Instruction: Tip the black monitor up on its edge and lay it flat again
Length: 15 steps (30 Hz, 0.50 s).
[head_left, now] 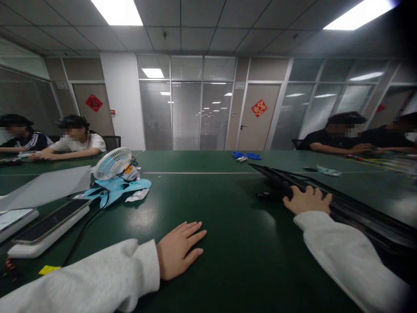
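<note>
My left hand [180, 251] lies palm down on the green table [224, 261], its fingers stretched out and a little apart, with nothing in it. At the right, my right hand [309, 200] is on a long, flat black object [358, 213]. Its fingers bend over the near side of that object and its thumb points left. The exact kind of the black object cannot be made out; its far end narrows to a thin tip. A small black piece [263, 195] sticks out at its left side. Grey sleeves cover both my forearms.
At the left stand a white and blue fan [114, 164], a grey sheet [48, 184] and a phone [54, 219] on a white box. Blue gloves [247, 155] lie at the far side. A crumpled packet [327, 171] is behind the black object. Several people sit around the table.
</note>
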Motion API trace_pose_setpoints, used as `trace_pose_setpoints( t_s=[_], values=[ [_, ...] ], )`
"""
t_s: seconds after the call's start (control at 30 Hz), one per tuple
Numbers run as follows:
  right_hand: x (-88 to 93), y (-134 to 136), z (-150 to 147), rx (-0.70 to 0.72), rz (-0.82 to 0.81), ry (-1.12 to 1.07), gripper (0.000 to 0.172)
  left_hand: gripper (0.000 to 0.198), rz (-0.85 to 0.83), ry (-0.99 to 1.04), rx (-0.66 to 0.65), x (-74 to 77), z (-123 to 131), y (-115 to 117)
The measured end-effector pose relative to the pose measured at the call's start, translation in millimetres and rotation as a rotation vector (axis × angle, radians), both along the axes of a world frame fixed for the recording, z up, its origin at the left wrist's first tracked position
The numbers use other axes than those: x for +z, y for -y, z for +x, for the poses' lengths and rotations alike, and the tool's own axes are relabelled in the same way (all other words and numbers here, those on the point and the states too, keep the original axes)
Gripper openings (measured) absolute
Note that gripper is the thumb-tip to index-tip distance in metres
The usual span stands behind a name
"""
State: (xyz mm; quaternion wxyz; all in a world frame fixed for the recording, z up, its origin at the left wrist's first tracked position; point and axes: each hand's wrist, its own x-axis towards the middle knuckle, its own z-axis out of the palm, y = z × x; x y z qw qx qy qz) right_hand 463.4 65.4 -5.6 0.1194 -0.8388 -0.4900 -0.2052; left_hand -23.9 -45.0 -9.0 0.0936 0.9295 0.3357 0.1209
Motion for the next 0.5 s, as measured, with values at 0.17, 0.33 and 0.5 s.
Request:
trace_pose_setpoints(
  t_s=[0.17, 0.33, 0.5],
  values=[
    [0.0, -2.1, -2.5, -0.008, -0.008, 0.025, 0.054, 0.052, 0.041, 0.019, -0.002, -5.4, 0.7, -1.3],
    [1.2, -1.4, -5.6, 0.028, 0.002, 0.016, 0.062, 0.052, 0.040, 0.008, -0.015, -4.2, 3.0, -0.5],
    [2.6, -0.3, -13.8, 0.080, 0.026, -0.011, 0.068, 0.051, 0.026, -0.013, -0.014, 1.3, 5.5, 1.7]
  ],
)
